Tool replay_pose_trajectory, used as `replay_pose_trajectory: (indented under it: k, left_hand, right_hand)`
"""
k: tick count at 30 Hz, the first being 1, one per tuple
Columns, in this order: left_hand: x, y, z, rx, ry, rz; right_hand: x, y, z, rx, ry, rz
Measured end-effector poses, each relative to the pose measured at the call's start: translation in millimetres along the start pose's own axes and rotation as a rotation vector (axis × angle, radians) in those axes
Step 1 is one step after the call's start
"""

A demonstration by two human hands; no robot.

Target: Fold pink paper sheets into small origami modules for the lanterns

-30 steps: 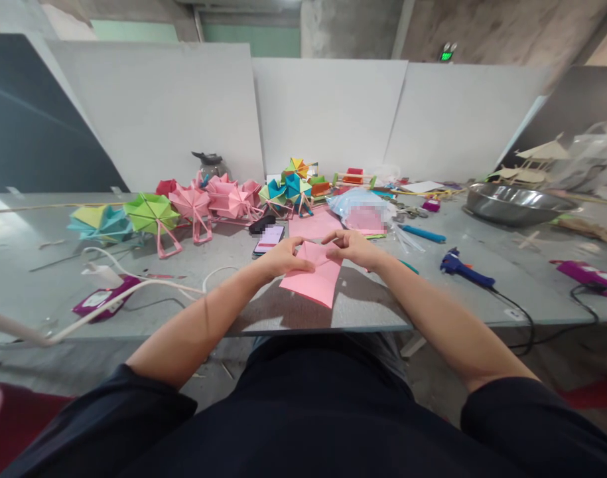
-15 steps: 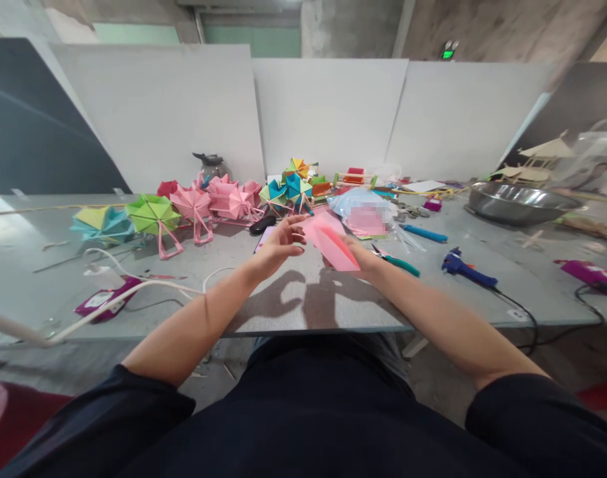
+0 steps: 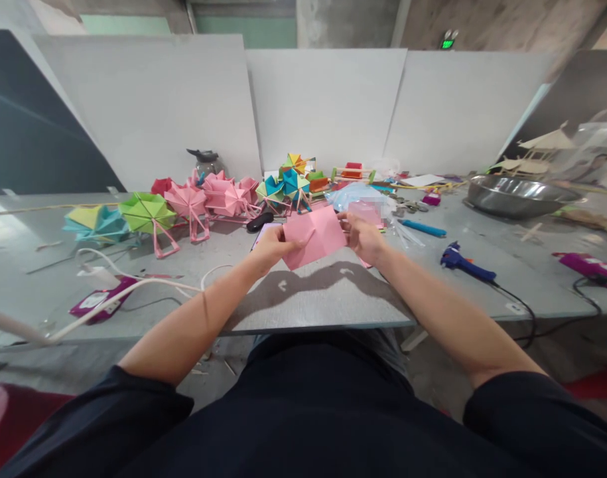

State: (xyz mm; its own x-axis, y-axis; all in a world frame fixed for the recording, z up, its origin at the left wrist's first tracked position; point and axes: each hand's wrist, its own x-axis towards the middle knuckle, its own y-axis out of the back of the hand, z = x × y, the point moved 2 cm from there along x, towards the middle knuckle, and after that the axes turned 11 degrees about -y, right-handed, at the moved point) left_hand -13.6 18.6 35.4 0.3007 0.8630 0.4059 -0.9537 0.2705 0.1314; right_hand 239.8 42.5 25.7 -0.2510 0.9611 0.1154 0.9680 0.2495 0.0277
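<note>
A square pink paper (image 3: 323, 239) with crease lines is held up over the near edge of the table. My left hand (image 3: 274, 248) pinches its left side, thumb on the face turned to me. At the paper's right edge my right hand (image 3: 365, 238) has its fingers curled around the border. Another bit of pink paper (image 3: 365, 263) shows just below my right hand. Behind it lies a clear bag with pink sheets (image 3: 365, 211). A dark oval object (image 3: 260, 222) and a partly covered phone-like object (image 3: 264, 232) lie beside my left hand.
Folded pink paper shapes (image 3: 186, 199), a green one (image 3: 148, 214) and multicoloured ones (image 3: 290, 184) stand at the back left. On the right are a blue glue gun (image 3: 466, 263), a blue pen-like tool (image 3: 422, 228) and a steel bowl (image 3: 522, 198). White cables (image 3: 148, 284) cross the left side.
The pink paper, earlier folded or tilted in my right hand, now faces me spread flat. My left hand, formerly open and apart from it, has taken hold of its left side.
</note>
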Motion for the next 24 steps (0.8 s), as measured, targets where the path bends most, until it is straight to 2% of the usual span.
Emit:
replay_pose_trajectory:
  k: [3,7,11,18,24]
  left_hand:
    - [3,2.3,-6,-0.002,0.010,0.048]
    - [4,0.3,-11,0.035,0.017,0.064]
    - [3,-0.7,-9,0.055,0.012,0.081]
    - [1,-1.2,-10,0.119,0.013,-0.020]
    - [5,1.0,-20,0.202,0.000,-0.025]
  right_hand:
    - [0,12,-9,0.022,0.062,0.051]
    - [-1,10,-10,0.007,0.141,0.095]
    - [1,8,-5,-0.003,0.159,0.105]
    - [1,9,-4,-0.050,0.154,0.076]
    - [-1,9,-7,-0.138,0.202,0.117]
